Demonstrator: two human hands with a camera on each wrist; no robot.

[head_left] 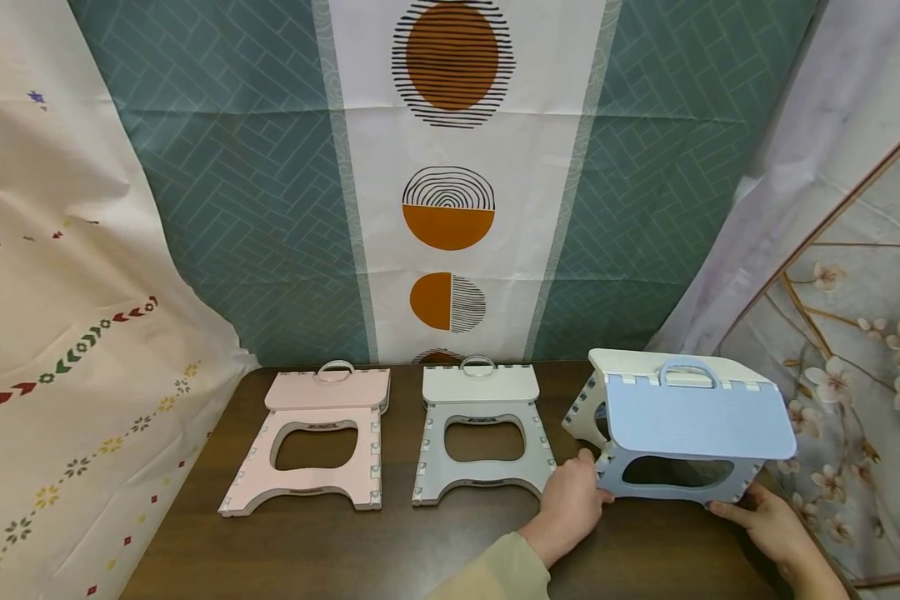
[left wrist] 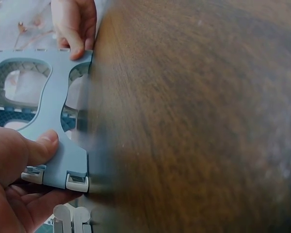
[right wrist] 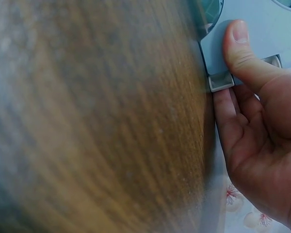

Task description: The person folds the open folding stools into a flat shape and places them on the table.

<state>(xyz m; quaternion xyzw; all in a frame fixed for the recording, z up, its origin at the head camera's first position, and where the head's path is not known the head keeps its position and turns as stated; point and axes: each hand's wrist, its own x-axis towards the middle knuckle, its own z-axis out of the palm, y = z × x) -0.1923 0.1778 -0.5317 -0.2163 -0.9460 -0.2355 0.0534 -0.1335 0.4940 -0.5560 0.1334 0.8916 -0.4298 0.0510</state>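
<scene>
At the right of the table in the head view, a blue folding stool (head_left: 693, 421) stands partly unfolded, its cream rear half spread behind the blue front. My left hand (head_left: 572, 500) grips the lower left corner of its front leg panel. In the left wrist view the thumb lies on the blue panel (left wrist: 63, 97) and the fingers curl under its edge. My right hand (head_left: 768, 523) holds the opposite lower corner. The right wrist view shows that thumb on the panel's face, with fingers (right wrist: 228, 116) beneath the pale foot.
A grey-green folding stool (head_left: 482, 387) lies folded at mid-table, left of the blue one. Farther left lies a folded pink stool (head_left: 328, 393). Patterned cloth (head_left: 262, 183) hangs behind the brown table (head_left: 322, 558), with a floral curtain (head_left: 855, 400) close along the right side.
</scene>
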